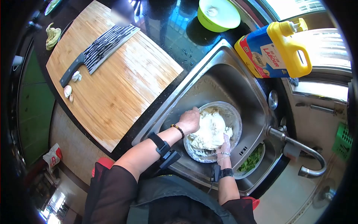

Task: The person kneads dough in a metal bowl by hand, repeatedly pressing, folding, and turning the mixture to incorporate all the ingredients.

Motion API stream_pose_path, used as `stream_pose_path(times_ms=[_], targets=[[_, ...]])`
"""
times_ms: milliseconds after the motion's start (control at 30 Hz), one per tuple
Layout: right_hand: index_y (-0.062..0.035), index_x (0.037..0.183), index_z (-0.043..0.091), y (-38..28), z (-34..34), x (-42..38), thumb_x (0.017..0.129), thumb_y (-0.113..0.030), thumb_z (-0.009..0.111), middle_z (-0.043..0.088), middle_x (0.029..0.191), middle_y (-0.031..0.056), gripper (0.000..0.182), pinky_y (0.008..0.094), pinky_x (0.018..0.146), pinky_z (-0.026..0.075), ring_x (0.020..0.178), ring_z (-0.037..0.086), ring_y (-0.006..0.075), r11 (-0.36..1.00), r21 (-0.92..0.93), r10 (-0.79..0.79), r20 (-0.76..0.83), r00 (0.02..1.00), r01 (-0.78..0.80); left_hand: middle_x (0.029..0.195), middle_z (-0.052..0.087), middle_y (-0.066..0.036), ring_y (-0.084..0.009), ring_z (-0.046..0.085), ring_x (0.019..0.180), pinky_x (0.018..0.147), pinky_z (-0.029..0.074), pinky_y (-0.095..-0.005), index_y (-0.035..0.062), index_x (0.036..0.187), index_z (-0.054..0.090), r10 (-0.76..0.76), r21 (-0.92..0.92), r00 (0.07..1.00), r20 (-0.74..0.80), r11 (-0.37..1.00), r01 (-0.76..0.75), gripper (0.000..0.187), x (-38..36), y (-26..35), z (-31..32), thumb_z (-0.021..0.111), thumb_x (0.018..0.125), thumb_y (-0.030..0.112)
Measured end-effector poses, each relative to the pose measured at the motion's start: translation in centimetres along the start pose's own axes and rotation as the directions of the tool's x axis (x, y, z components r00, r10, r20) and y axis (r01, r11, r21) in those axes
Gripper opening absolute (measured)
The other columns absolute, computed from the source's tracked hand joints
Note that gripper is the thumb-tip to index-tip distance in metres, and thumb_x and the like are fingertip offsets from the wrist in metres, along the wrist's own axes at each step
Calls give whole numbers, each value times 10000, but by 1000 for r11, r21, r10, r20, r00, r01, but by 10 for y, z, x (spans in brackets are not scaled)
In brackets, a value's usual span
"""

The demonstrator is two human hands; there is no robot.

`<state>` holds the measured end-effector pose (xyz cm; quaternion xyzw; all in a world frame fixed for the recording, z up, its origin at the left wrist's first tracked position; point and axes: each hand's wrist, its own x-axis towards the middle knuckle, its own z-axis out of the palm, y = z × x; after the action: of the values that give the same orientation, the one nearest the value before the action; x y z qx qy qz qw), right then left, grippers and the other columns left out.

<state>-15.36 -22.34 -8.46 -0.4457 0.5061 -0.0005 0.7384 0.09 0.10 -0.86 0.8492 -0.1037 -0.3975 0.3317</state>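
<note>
A round metal bowl (238, 125) sits in the larger sink basin, with a lumpy mass of white dough (209, 130) inside it. My left hand (190, 120) is at the bowl's left rim, its fingers bent over the edge and closed; whether they grip the rim or the dough is hidden. On the lower right side of the dough, my right hand (223, 145) is pressed against it, coated in white, its fingers partly buried and hard to make out.
A cutting board (115, 89) left of the sink bears a cleaver (108, 46) and garlic cloves (68, 90). Behind stand a green bowl (218, 24) and a yellow jug (276, 50). The faucet (298, 143) and leafy greens (251, 160) are at right.
</note>
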Motion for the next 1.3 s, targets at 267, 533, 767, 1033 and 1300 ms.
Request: stream_pose_path(times_ms=[267,533,767,1033,1300], targets=[[25,1098,476,-57,36,-67,699,-19,617,553,1016,85,425,291,787,446,883,547,166,718,-515,-516,57,855,467,897,578,-272,-359,581,884,768,473,-392,-96,946,442,18,-15,1000,10,1000,-18,316,0,-1,-1,544,674,28],[4,1016,469,-74,55,-107,662,-180,670,525,972,155,447,352,770,439,894,532,287,-62,-808,-455,546,704,586,871,573,-281,-383,576,864,760,468,-414,-92,934,425,32,-54,998,-56,998,-35,332,5,-9,10,553,650,22],[-7,1040,470,-66,94,-123,660,-305,664,512,932,190,520,412,716,437,878,511,349,-466,-718,-148,640,754,518,888,590,-249,-333,594,873,752,481,-387,-89,957,441,8,-44,999,-37,999,-9,301,5,-8,9,532,722,76],[11,1047,510,-41,113,-119,680,-298,617,516,977,170,491,380,796,410,944,484,307,-742,-442,103,668,737,505,876,583,-266,-358,588,861,742,479,-394,-88,939,444,-33,-171,995,-98,985,16,298,9,-10,16,551,691,39],[-60,947,615,-14,129,-93,720,-214,499,536,978,106,297,342,793,374,944,484,238,-902,-131,324,424,846,411,874,582,-268,-366,585,867,758,477,-395,-85,925,443,-29,-186,994,-108,983,8,299,8,-9,14,553,677,41]])
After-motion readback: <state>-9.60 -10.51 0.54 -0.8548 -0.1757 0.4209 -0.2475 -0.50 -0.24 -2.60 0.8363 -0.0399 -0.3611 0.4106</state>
